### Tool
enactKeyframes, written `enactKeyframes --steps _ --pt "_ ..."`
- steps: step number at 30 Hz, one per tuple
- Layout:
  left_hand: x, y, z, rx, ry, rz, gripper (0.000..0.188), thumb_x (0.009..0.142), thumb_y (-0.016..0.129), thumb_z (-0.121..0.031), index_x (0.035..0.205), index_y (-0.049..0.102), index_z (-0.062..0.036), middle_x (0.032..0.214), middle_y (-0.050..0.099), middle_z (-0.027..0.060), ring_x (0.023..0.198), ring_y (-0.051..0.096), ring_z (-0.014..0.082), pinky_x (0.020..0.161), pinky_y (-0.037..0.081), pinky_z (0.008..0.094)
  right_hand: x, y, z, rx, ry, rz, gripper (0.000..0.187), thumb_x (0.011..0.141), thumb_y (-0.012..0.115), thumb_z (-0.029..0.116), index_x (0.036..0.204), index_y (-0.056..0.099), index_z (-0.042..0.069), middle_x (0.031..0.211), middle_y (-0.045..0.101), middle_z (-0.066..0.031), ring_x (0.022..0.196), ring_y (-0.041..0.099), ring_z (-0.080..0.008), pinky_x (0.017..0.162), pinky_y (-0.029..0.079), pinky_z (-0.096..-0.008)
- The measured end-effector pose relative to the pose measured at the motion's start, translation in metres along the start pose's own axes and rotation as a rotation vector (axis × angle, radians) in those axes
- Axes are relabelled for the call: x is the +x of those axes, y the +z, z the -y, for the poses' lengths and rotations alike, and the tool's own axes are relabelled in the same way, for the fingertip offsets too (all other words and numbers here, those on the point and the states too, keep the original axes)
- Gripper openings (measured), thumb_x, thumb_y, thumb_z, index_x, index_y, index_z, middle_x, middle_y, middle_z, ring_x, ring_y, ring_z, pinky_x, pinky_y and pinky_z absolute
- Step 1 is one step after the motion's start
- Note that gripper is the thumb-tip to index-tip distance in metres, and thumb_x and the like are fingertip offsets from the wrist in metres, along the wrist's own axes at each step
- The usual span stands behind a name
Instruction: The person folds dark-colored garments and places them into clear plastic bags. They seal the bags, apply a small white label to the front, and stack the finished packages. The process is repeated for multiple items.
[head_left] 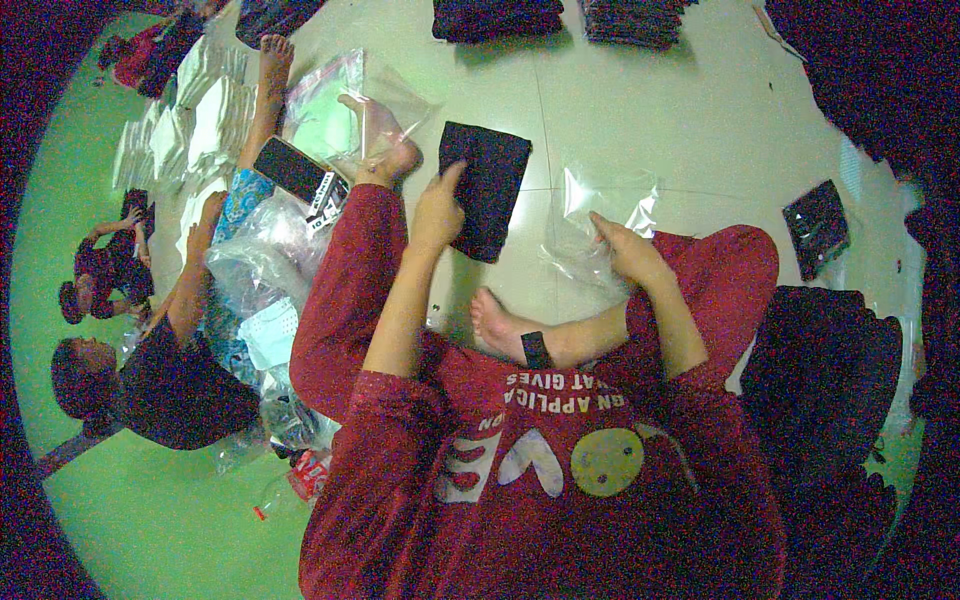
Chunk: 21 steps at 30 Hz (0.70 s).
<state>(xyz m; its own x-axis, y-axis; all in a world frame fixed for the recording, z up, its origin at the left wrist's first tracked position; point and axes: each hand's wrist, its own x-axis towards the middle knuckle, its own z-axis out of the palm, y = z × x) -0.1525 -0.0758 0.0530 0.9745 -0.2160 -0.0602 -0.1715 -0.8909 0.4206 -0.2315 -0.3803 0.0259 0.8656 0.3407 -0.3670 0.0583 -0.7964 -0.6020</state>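
Head view shows the person seated on a pale tiled floor (pixel 620 120) in dark red clothes, both hands out in front. The fingers of the left hand (pixel 438 210) are closed on a folded black cloth (pixel 492 195), gripping it along its left edge with the thumb lying on the upper face. The cloth is held up between the legs, slightly tilted. To its right and apart from it, the right hand (pixel 638 258) pinches a clear plastic bag (pixel 585 235) by its right side; the bag hangs loosely and catches the light.

Two black stacks (pixel 497 20) (pixel 632 22) stand on the floor at the far edge. On the right lies a black packet (pixel 816 228) in clear wrapping, and nearer the person a large dark heap (pixel 825 370). Left of the person are crumpled clear plastic (pixel 265 250), a dark rectangular device (pixel 290 168) near the left foot (pixel 385 145), and white stacks (pixel 205 110). A co-worker in a dark top (pixel 175 390) sits beside the plastic.
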Motion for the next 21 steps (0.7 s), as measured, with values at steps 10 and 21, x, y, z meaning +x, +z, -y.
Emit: enactKeyframes --steps 10,21 --pt "-0.054 0.047 -0.059 0.38 0.056 -0.03 0.047 0.074 0.056 -0.013 0.117 0.045 0.0033 0.138 0.018 0.0233 0.122 0.029 0.0398 0.087 0.04 0.0507 0.0 -0.004 0.003 0.005 0.009 0.003 0.064 0.07 0.039 -0.007 0.131 0.032 0.01 0.107 0.055 -0.0168 0.097 0.055 -0.0307 0.083 0.043 -0.0361" --pt "-0.041 -0.004 -0.02 -0.305 -0.158 0.043 0.039 0.074 0.047 -0.004 0.112 0.054 0.0012 0.105 0.055 0.0188 0.095 0.055 0.0277 0.083 0.044 0.0295 0.003 0.001 -0.001 0.017 0.023 0.015 0.061 0.072 0.042 -0.005 0.131 0.032 0.007 0.109 0.054 -0.0176 0.099 0.054 -0.0314 0.083 0.043 -0.0368"
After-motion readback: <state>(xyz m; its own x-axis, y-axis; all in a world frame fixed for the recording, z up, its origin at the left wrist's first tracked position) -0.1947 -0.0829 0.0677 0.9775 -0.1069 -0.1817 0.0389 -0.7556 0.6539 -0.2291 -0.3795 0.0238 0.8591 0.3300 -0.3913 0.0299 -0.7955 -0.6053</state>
